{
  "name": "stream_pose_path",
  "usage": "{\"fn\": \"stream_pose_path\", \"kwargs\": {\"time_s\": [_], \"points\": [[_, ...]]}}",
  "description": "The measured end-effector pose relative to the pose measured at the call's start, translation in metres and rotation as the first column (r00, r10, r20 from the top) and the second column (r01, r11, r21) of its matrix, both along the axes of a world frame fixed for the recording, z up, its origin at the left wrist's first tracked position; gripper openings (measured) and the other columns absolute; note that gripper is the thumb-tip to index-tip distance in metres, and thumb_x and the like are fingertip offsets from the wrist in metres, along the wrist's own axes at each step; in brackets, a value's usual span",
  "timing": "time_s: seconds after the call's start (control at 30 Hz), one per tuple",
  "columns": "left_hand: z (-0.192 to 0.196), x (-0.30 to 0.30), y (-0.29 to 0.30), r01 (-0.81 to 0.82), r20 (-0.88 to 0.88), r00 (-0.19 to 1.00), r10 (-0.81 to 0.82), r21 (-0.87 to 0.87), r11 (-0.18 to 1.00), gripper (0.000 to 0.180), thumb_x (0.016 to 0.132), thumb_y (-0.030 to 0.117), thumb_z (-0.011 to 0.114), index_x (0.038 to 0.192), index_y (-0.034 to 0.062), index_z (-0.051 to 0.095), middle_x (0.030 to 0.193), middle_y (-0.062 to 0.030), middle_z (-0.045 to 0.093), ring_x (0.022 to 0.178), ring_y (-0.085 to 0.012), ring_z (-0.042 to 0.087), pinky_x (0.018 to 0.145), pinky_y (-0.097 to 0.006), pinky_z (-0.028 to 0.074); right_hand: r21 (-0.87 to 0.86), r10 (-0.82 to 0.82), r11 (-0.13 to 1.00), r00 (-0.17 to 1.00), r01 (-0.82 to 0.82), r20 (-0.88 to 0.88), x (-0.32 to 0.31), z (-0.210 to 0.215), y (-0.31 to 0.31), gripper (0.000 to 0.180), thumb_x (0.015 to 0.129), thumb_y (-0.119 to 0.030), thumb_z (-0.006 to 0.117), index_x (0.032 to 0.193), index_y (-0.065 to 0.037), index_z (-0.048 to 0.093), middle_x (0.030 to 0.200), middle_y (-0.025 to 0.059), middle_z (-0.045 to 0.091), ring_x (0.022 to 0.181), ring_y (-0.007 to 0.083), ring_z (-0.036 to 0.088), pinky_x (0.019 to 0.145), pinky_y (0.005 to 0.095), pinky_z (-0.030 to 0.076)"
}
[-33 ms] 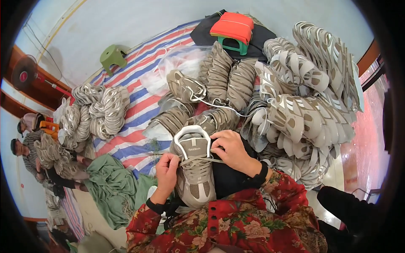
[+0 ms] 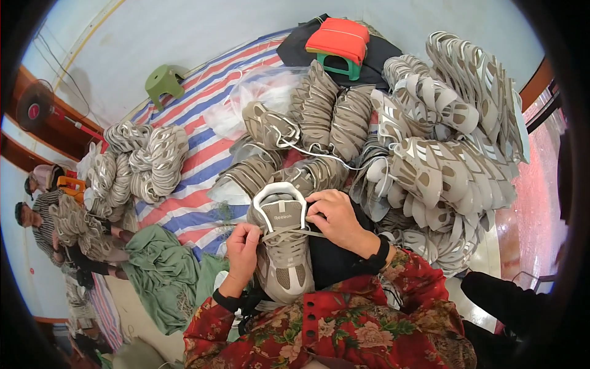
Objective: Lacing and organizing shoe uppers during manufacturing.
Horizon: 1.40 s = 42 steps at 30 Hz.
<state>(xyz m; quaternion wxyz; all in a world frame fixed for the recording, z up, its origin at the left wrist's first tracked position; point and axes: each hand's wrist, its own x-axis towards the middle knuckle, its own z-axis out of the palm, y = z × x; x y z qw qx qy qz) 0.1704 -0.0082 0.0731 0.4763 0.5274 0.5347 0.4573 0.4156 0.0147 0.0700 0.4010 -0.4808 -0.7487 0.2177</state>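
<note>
A lace [image 2: 289, 232] is being threaded across one beige shoe [image 2: 283, 246], which is held on the lap, toe toward the body. The lace end is pinched by the closed left hand [image 2: 243, 249]; the shoe's tongue side is gripped by the right hand [image 2: 338, 221], fingers curled. The lacing step appears to be in hand; the next move probably calls for the lace to be pulled snug. Two stools are seen on the floor, green [image 2: 163, 80] and red-topped [image 2: 338, 43]. The piled shoes [image 2: 430, 154] are too many to count.
</note>
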Motion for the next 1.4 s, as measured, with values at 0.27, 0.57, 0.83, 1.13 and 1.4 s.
{"fn": "stream_pose_path", "kwargs": {"time_s": [0.27, 0.57, 0.83, 1.13, 1.4], "points": [[0.004, 0.002, 0.002, 0.013, 0.078, 0.997, -0.012, -0.017, 1.000, 0.014, 0.092, 0.012, 0.055, 0.082, 0.0031, 0.056, 0.075, 0.0047, 0.053, 0.068, -0.0033, 0.044, 0.062, -0.019, 0.037, 0.090, 0.059, 0.994, 0.998, -0.057, -0.026, -0.007, 0.006, -0.004, 0.009, 0.075, -0.006, 0.064, 0.083, -0.006, 0.060, 0.112, 0.0090, 0.058, 0.101, 0.0287, 0.053, 0.087, 0.0392, 0.041], [0.029, 0.018, 0.013, 0.140, -0.623, 0.768, 0.145, 0.385, 0.912, 0.012, 0.080, 0.012, 0.066, 0.078, 0.0057, 0.056, 0.067, -0.0058, 0.053, 0.059, -0.0194, 0.050, 0.057, -0.027, 0.041, 0.078, 0.387, 0.920, 0.921, -0.384, -0.038, 0.015, 0.007, 0.022, 0.015, 0.073, -0.004, 0.067, 0.086, -0.007, 0.059, 0.100, 0.0086, 0.056, 0.094, 0.0285, 0.055, 0.081, 0.0371, 0.043], [0.072, -0.003, 0.053, 0.673, -0.695, 0.608, -0.384, 0.195, 0.714, 0.039, 0.069, 0.004, 0.072, 0.105, 0.0099, 0.061, 0.109, -0.0110, 0.059, 0.100, -0.0302, 0.056, 0.084, -0.036, 0.047, -0.169, 0.574, 0.798, 0.643, -0.579, 0.507, 0.006, 0.040, 0.044, 0.013, 0.074, -0.010, 0.060, 0.085, -0.005, 0.063, 0.091, 0.0133, 0.058, 0.084, 0.0340, 0.058, 0.072, 0.0420, 0.047], [0.093, -0.014, 0.088, 0.839, -0.815, 0.298, -0.498, -0.025, 0.543, 0.028, 0.063, 0.004, 0.073, 0.087, 0.0077, 0.058, 0.088, -0.0112, 0.055, 0.083, -0.0315, 0.056, 0.068, -0.039, 0.048, -0.322, 0.473, 0.878, 0.748, -0.355, 0.466, -0.027, 0.039, 0.049, 0.013, 0.073, -0.012, 0.061, 0.076, -0.001, 0.065, 0.082, 0.0199, 0.062, 0.076, 0.0383, 0.062, 0.064, 0.0456, 0.049], [0.083, -0.018, 0.074, 0.783, -0.781, 0.437, -0.445, 0.087, 0.616, 0.022, 0.065, 0.001, 0.068, 0.082, 0.0070, 0.056, 0.085, -0.0121, 0.052, 0.086, -0.0336, 0.052, 0.070, -0.040, 0.044, 0.506, -0.173, 0.854, 0.983, 0.121, 0.057, 0.089, 0.094, 0.067, 0.009, 0.082, -0.012, 0.055, 0.081, -0.003, 0.059, 0.081, 0.0148, 0.057, 0.075, 0.0354, 0.057, 0.067, 0.0427, 0.046]]}}
